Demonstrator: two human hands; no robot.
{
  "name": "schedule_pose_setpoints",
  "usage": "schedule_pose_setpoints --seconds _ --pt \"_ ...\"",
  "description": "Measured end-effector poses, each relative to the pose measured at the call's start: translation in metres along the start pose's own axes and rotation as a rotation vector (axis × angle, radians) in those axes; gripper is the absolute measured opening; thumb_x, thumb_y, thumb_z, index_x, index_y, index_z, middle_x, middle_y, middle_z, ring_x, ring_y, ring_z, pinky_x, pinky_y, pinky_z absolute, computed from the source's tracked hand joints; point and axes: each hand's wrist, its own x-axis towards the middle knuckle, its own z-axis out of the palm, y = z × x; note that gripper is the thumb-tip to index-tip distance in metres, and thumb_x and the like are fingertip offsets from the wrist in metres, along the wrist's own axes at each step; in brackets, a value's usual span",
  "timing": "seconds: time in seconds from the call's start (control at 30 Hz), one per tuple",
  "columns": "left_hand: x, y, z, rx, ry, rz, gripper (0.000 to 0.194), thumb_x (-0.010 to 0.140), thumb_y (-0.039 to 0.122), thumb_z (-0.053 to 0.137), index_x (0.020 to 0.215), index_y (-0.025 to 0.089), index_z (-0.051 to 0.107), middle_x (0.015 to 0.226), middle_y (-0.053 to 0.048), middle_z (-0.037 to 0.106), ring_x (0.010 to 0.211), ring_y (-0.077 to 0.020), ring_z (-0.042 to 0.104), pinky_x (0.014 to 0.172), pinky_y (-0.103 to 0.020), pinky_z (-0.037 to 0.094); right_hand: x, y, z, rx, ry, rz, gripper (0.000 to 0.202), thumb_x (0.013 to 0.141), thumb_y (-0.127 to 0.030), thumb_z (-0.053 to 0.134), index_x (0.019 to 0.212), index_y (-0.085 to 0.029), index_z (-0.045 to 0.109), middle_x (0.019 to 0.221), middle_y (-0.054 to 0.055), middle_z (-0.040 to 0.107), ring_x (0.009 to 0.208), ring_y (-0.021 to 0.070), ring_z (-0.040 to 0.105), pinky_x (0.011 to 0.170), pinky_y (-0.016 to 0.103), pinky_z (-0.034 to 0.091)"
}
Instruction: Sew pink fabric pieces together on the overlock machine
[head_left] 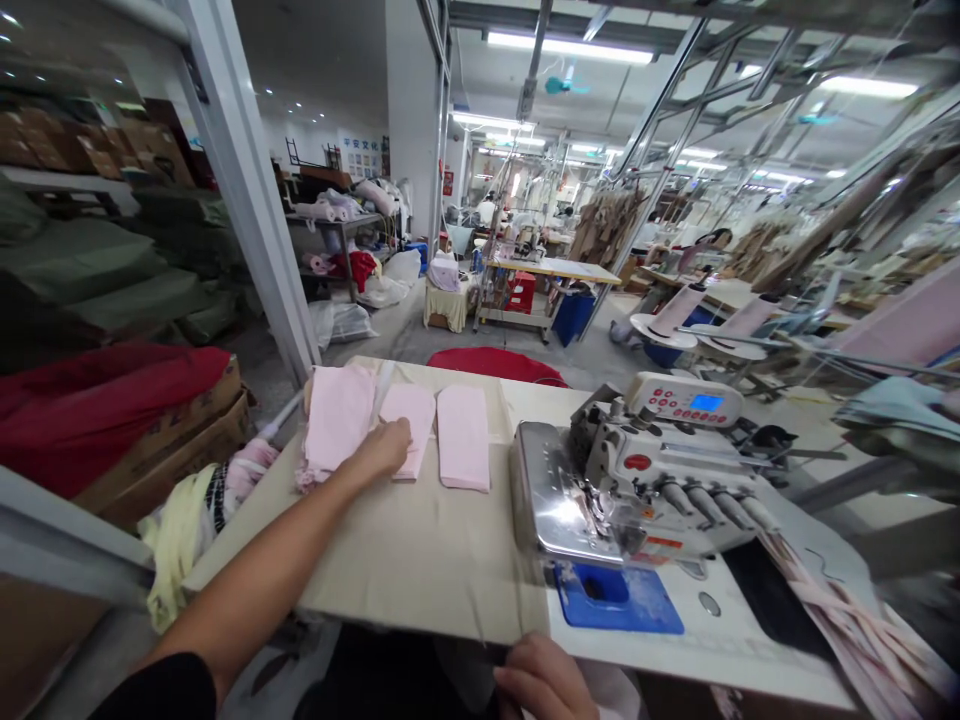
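My left hand reaches across the table, its fingers closed in a pinch at the middle pink fabric piece. To its left lies a thicker stack of pink fabric pieces, with a whitish strip sticking up between the two. Another pink fabric panel lies flat on the right, apart from my hand. At the table's front edge is my right hand, fingers curled; whatever they may hold is hidden. An overlock sewing machine with a shiny metal cover plate stands right of the panels.
A blue tray sits before the machine. Pink strips trail over the table's right side. Thread cones stand behind. Left of the table are a metal post, yellow cloth and cardboard boxes.
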Motion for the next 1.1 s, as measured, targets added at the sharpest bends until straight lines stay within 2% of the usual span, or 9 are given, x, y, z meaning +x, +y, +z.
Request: schedule_pose_setpoints --seconds 0.17,0.23,0.3,0.4,0.5,0.6,0.67,0.9,1.1 --pt "-0.042 0.028 -0.002 -0.188 0.020 0.138 0.022 0.096 0.018 0.048 0.105 0.019 0.067 0.098 -0.006 0.073 0.092 -0.0175 0.067 0.083 -0.027 0.049 0.028 0.001 0.011 0.048 -0.052 0.095 0.034 0.085 -0.003 0.057 0.114 -0.020 0.061 0.087 0.008 0.068 0.077 0.0215 0.068 0.066 0.033 0.057" --pt "-0.078 0.040 -0.005 -0.310 -0.105 0.338 0.019 0.093 0.017 0.053 0.096 0.023 0.071 0.095 0.000 0.074 0.091 -0.0133 0.067 0.084 -0.021 0.049 0.035 -0.002 0.022 -0.075 -0.050 0.213 0.042 0.088 -0.011 0.060 0.129 -0.019 0.057 0.109 0.015 0.068 0.100 0.0273 0.068 0.081 0.039 0.059" --pt "-0.116 0.046 -0.014 -0.568 -0.320 0.710 0.021 0.094 0.021 0.054 0.098 0.022 0.074 0.096 -0.004 0.073 0.093 -0.0152 0.067 0.088 -0.024 0.050 0.042 -0.005 0.034 -0.177 -0.100 0.282 0.054 0.085 -0.021 0.067 0.137 -0.017 0.053 0.132 0.020 0.058 0.121 0.0343 0.059 0.095 0.048 0.055" --pt "-0.160 0.039 -0.040 -0.755 -0.461 0.938 0.016 0.088 0.032 0.068 0.092 0.020 0.078 0.089 -0.008 0.072 0.079 -0.0156 0.068 0.076 -0.024 0.053 0.064 -0.003 0.046 -0.042 -0.404 0.195 0.034 0.078 -0.026 0.073 0.112 -0.023 0.067 0.133 0.013 0.059 0.127 0.0353 0.053 0.103 0.051 0.048" --pt "-0.172 0.017 -0.060 -0.698 -0.065 0.746 0.009 0.087 0.028 0.071 0.088 0.021 0.076 0.086 -0.006 0.073 0.077 -0.0153 0.069 0.073 -0.025 0.053 0.103 0.012 0.048 0.178 -0.646 0.141 0.007 0.082 -0.019 0.067 0.088 -0.023 0.067 0.097 0.004 0.069 0.097 0.0214 0.064 0.087 0.033 0.053" --pt "-0.163 -0.011 -0.055 -0.423 0.455 0.499 0.026 0.090 0.021 0.065 0.115 0.023 0.070 0.099 -0.004 0.076 0.094 -0.0182 0.070 0.086 -0.029 0.054 0.139 0.035 0.044 -0.003 -0.393 0.316 0.014 0.086 -0.010 0.056 0.092 -0.020 0.064 0.091 0.005 0.067 0.089 0.0199 0.061 0.082 0.031 0.049" --pt "-0.155 -0.030 -0.038 -0.247 0.623 0.435 0.037 0.090 0.016 0.059 0.126 0.022 0.065 0.106 -0.004 0.076 0.101 -0.0195 0.070 0.094 -0.033 0.053 0.149 0.045 0.043 -0.144 -0.257 0.321 0.016 0.086 -0.007 0.054 0.091 -0.019 0.063 0.092 0.007 0.066 0.091 0.0219 0.059 0.085 0.034 0.046" --pt "-0.184 -0.077 0.040 -0.051 0.540 0.354 0.026 0.088 0.016 0.056 0.104 0.026 0.074 0.101 -0.002 0.077 0.099 -0.0204 0.069 0.092 -0.035 0.054 0.089 0.036 0.045 -0.296 -0.506 0.148 0.014 0.092 -0.010 0.056 0.083 -0.020 0.062 0.083 0.005 0.061 0.082 0.0209 0.050 0.079 0.034 0.038" --pt "-0.208 -0.081 0.050 -0.105 0.384 0.196 0.032 0.082 0.014 0.052 0.097 0.029 0.076 0.101 -0.003 0.076 0.101 -0.0231 0.068 0.093 -0.039 0.053 0.055 0.020 0.029 -0.156 -0.591 0.206 0.014 0.098 -0.028 0.059 0.088 -0.020 0.062 0.090 0.005 0.060 0.089 0.0217 0.049 0.085 0.038 0.038"
